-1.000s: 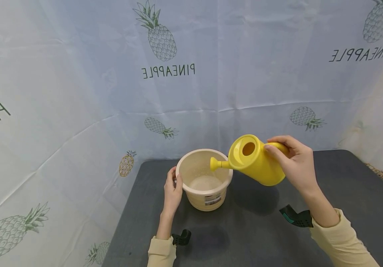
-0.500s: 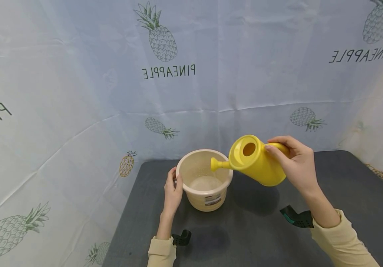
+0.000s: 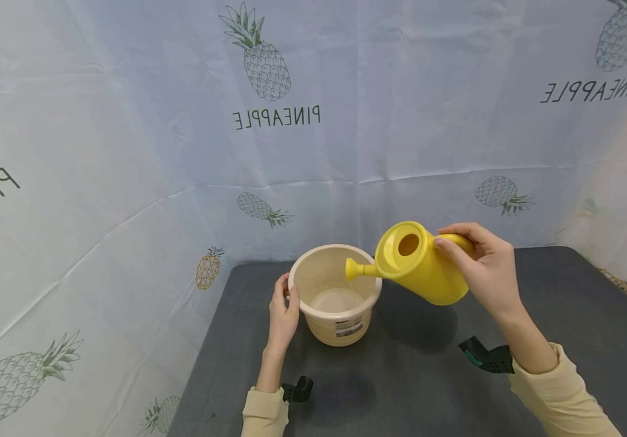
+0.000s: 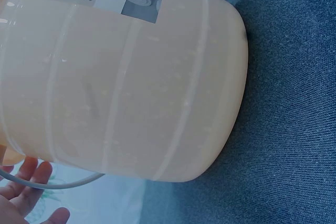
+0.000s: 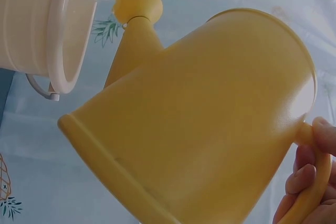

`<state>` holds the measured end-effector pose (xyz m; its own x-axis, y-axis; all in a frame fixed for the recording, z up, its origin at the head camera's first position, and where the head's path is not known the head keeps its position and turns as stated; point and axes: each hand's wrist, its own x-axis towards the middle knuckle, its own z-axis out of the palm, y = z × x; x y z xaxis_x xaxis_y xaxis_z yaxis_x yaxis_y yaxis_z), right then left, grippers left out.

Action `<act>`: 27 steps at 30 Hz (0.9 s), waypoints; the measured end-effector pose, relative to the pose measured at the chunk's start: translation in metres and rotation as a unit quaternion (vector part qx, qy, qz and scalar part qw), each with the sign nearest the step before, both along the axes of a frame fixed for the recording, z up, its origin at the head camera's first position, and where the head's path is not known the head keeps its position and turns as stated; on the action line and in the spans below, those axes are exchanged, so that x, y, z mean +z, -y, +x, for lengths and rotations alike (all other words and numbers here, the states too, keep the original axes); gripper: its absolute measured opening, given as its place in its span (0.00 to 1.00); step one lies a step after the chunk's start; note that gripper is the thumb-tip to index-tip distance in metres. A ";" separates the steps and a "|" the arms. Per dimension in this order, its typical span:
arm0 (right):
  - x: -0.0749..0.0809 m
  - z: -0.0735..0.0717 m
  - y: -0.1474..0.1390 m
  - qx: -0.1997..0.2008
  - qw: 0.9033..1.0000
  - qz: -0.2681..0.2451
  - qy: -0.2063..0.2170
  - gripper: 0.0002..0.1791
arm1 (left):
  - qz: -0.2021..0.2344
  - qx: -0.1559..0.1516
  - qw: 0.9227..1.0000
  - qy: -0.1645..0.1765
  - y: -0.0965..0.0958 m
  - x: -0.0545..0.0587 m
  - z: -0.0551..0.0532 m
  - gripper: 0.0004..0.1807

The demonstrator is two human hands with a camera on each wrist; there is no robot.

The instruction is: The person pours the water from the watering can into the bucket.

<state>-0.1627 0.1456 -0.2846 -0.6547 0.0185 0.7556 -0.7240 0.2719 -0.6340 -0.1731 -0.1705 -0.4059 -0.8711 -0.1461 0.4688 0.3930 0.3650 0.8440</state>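
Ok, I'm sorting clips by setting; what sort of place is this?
Probably a makeshift indoor recording corner: pineapple-print fabric hangs behind and beside a dark tabletop, and a wrist-worn black device is visible.

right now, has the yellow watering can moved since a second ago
No, not visibly: in the head view, the yellow watering can, held in the right hand, keeps its place against the dark table.

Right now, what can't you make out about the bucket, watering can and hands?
Inside the watering can: head view, its walls hide all but a shaded glimpse.
Label on the bucket: head view, print too small to read; left wrist view, cut off by the top edge.
Left hand: left wrist view, cut off by the left edge.
Right hand: right wrist view, cut off by the right edge.
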 end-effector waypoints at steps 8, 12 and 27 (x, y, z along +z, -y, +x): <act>0.000 0.001 0.001 0.000 1.000 0.001 -0.003 0.08 | 0.000 -0.002 1.000 -0.002 0.001 -0.002 0.000 0.21; 0.000 0.001 0.001 0.001 1.000 0.003 -0.005 0.09 | 0.000 -0.002 1.000 -0.001 0.001 -0.002 0.000 0.21; -0.002 -0.001 -0.001 -0.003 1.000 0.003 -0.003 0.09 | 0.003 -0.001 1.000 -0.007 0.001 -0.004 -0.001 0.21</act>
